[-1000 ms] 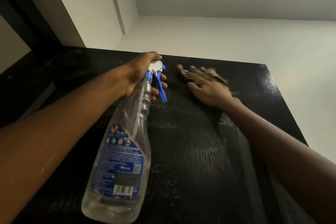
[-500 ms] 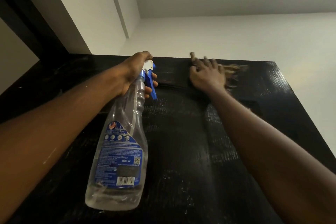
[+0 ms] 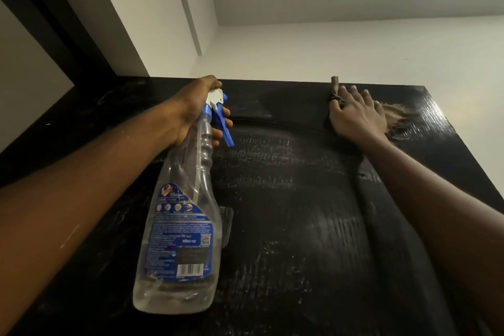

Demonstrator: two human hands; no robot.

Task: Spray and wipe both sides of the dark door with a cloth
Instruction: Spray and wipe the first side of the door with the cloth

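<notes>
Roughly, from the left. Left hand [image 3: 191, 109] is up near the door's top edge, left of its middle, clenched round the neck of a clear plastic spray bottle [image 3: 185, 226]. Its fingers curl just beside the blue trigger [image 3: 225, 128]; whether they are squeezing it, I cannot tell. The bottle body hangs down in front of the dark wood-grain door [image 3: 300, 213]; whether it touches the door, I cannot tell.

Contents: a shallow pool of clear liquid at the base, the rest air, with a dip tube running down inside. Judgement: light, with thin walls likely to give under a squeeze and perhaps slick if wet. The ridged neck below the head is the sound place to hold it.

Door panel: stiff, hard, glossy. Pale streaks and specks cross its middle, and there is a sheen at its upper right corner. It may swing if pushed hard; hinges not in view.

Right hand [image 3: 354, 114] sits close under the door's top edge, right of middle, fingers spread flat, pressing a tan frayed cloth [image 3: 395, 117] onto the surface. The frayed end shows past the fingers toward the door's right edge, and a small strip pokes up by the index finger. Cloth: soft, limp, light; it bunches easily and is best kept under a flat palm. Only this face of the door shows.
</notes>
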